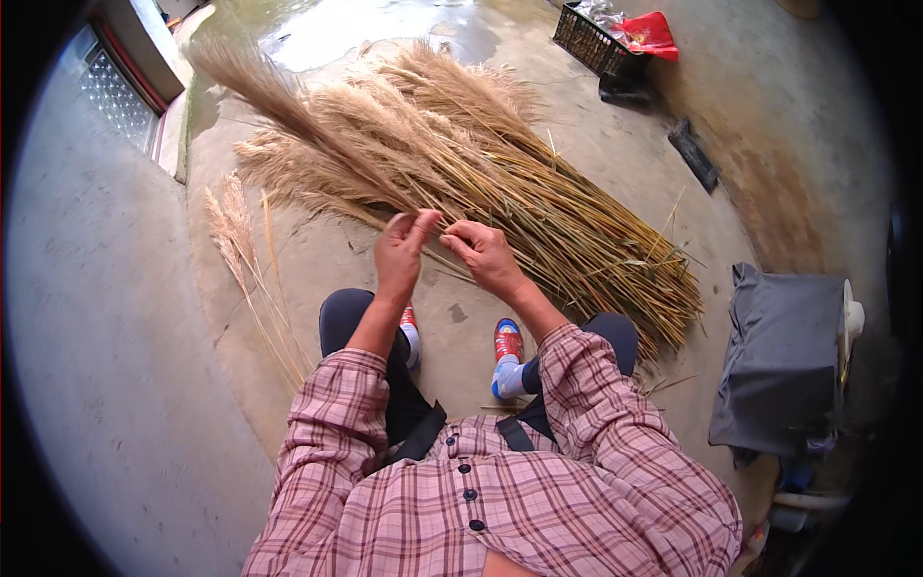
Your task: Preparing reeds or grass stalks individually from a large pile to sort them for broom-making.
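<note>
My left hand [400, 252] grips the stalk of a feathery grass plume [288, 108], whose brown, slightly blurred head points up and to the left. Close beside it, my right hand [484, 254] has thumb and forefinger pinched together at the lower end of the stalk; the fingers hide just what lies between them. Beyond both hands a large heap of cut plume grass [533, 195] rests on the concrete floor. Its fluffy heads lie to the upper left and its bare stalk ends to the lower right.
A few separate plume stalks [252, 267] lie on the floor at left. Farther off stand a black plastic crate [588, 43] with a red bag [649, 36] and a dark block [694, 155]. A grey cloth-covered object [782, 360] is at right. Wet floor [382, 29] shines at the top.
</note>
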Demonstrator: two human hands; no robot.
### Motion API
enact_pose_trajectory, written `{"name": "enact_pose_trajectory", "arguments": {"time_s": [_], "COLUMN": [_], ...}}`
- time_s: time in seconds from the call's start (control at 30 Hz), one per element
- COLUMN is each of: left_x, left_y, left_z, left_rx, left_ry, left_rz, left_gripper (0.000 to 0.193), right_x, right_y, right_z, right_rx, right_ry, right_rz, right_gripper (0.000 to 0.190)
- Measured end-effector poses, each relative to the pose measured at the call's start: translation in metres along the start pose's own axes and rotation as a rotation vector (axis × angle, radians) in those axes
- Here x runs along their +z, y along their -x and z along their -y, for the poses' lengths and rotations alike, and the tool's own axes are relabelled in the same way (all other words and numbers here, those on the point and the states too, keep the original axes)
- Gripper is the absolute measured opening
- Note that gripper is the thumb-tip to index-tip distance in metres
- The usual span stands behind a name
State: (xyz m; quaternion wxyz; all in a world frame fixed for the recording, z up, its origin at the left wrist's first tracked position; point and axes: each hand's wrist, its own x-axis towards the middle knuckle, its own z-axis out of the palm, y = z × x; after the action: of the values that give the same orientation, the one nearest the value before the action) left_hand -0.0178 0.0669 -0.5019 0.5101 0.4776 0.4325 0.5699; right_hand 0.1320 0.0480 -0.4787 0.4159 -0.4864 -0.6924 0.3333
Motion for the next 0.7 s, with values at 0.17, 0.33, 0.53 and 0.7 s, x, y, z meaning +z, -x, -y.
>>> {"name": "enact_pose_trajectory", "arguments": {"time_s": [0.17, 0.33, 0.53, 0.7], "left_x": [-0.047, -0.08, -0.074, -0.062], "left_y": [-0.023, -0.031, -0.025, -0.023], "left_z": [-0.052, -0.073, -0.052, -0.04], "left_rx": [0.046, 0.113, -0.028, -0.063], "left_ry": [0.214, 0.273, 0.377, 0.361], "left_rz": [-0.187, -0.346, -0.312, -0.236], "left_gripper": [0.023, 0.024, 0.023, 0.02], "right_x": [0.0, -0.011, -0.015, -0.013], "right_y": [-0.001, 0.012, 0.023, 0.025], "right_z": [0.005, -0.018, -0.015, -0.017], "right_rx": [0.073, 0.12, 0.089, -0.02], "right_ry": [0.004, 0.089, 0.112, 0.11], "right_rz": [0.11, 0.092, 0.016, -0.039], "right_gripper": [0.016, 0.014, 0.015, 0.014]}}
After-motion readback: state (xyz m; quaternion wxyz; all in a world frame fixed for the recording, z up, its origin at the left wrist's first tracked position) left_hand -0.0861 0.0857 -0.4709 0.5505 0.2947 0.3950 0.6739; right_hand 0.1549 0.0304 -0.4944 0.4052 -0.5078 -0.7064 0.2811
